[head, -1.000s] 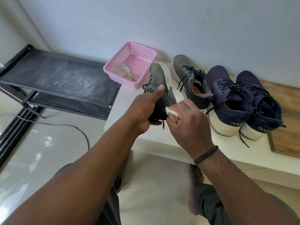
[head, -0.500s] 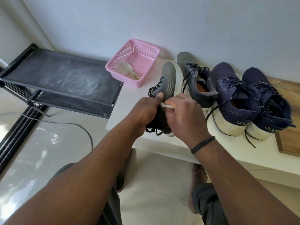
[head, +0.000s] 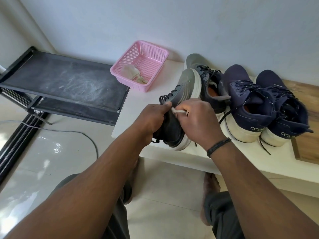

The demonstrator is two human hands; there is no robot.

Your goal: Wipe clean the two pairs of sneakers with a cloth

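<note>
From the head camera, the left hand (head: 151, 118) grips a grey sneaker (head: 181, 107) around its collar and heel, thumb laid along the top edge, holding it tilted on its side so the white sole faces right. The shoe's heel rests near the front edge of the white desk (head: 138, 104). The right hand (head: 198, 118) curls round a small white cloth (head: 177, 111), pinching it between thumb and fingers and pressing it against the sneaker's side just beside the left thumb. A dark braided band (head: 218, 147) circles the right wrist.

Behind the held shoe stands the second grey sneaker (head: 207, 80), upright, touching the first one's sole. To its right the two navy sneakers (head: 267, 104) stand side by side with heels toward the camera, laces loose; the outer one sits partly over a wooden board (head: 307, 145).

A pink basket (head: 153, 54) sits at the desk's back left corner near the wall, with a crumpled pale rag (head: 131, 72) inside. Left of the desk is a black shoe rack (head: 65, 80) with dusty fabric shelves, and a thin cable (head: 82, 135) trails over the glossy floor tiles below.
</note>
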